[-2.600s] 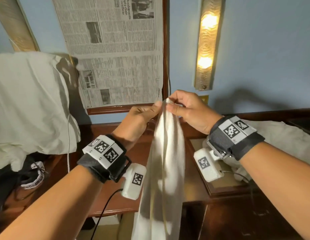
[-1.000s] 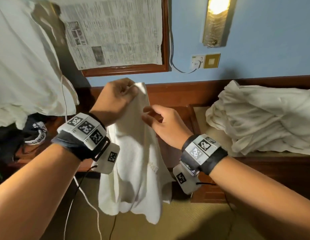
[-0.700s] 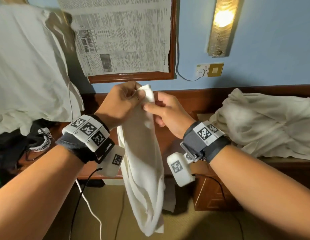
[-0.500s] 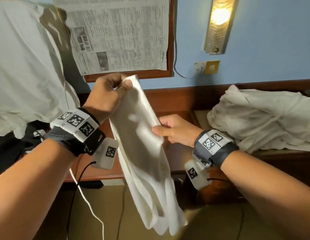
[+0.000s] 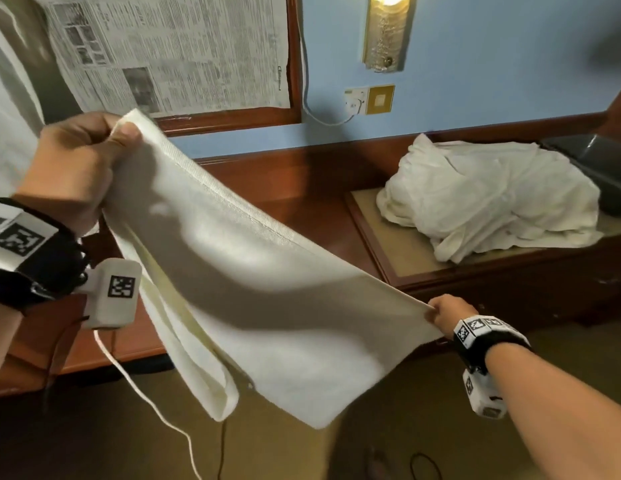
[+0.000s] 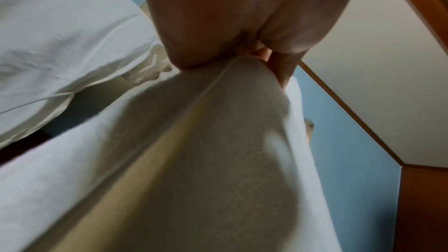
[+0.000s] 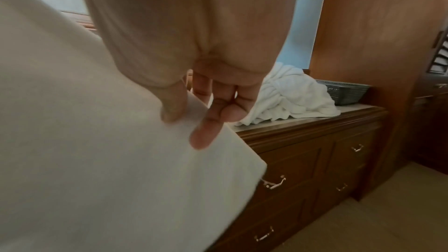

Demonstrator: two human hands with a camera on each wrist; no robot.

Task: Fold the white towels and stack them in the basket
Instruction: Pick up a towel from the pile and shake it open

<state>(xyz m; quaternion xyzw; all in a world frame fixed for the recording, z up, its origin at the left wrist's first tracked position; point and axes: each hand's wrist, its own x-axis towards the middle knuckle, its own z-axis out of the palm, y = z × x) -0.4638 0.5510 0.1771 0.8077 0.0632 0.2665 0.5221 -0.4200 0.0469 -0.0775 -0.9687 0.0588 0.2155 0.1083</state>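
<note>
Blue wall [image 5: 492,64] fills upper right of frame, w/ lit wall lamp [image 5: 385,32] at top center & socket plate [image 5: 369,100] just below. Newspaper [image 5: 170,53] in dark wood frame covers upper left. Dark wood dresser [image 7: 315,160] w/ brass drawer handles runs along right; tan floor [image 5: 371,452] across bottom.

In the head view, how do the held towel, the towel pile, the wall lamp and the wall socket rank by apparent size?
1. Held towel, though nearest the camera.
2. Towel pile.
3. Wall lamp, cut off by the frame's top edge.
4. Wall socket.
</note>
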